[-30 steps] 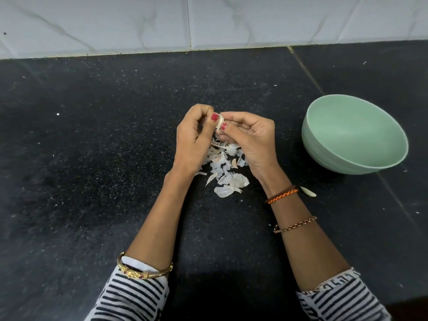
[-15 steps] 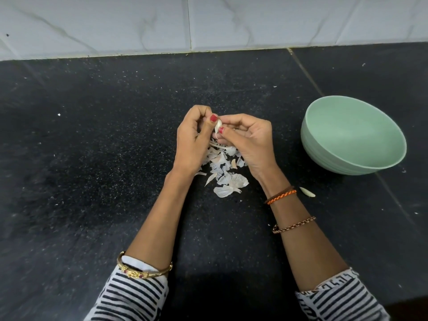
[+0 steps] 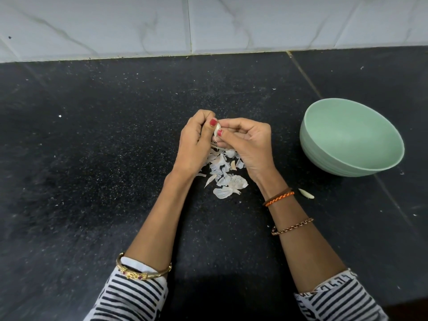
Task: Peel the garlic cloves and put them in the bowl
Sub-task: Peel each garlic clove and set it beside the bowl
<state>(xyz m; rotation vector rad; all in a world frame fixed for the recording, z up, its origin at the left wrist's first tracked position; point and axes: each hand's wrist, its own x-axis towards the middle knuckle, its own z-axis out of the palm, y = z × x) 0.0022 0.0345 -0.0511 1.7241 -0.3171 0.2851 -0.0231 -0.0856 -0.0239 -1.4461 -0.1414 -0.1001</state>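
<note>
- Between the two thumbs, above the dark counter (image 3: 92, 181), a small pale garlic clove (image 3: 217, 132) is held up, pinched from both sides.
- The left hand (image 3: 195, 144) has its fingers curled in, its thumb pressing the clove's upper left side.
- The right hand (image 3: 249, 144) mirrors it, fingers curled, thumb meeting the clove from the lower right; the two thumb tips nearly touch across it.
- A thin strip of skin hangs from the clove just under the pinch.
- Directly beneath the grip and a little nearer the person, a heap of papery white peels (image 3: 225, 174) lies on the counter between the wrists.
- Off to the right of the grip, well apart from it, sits the pale green bowl (image 3: 324, 156); I can't see anything in the part of its inside that shows.
- Just beyond the right wrist, on the bowl's side, one loose clove (image 3: 306, 193) lies on the counter, clear of the bowl.
- Past the hands, white marbled tiles (image 3: 139, 26) meet the counter's far edge.
</note>
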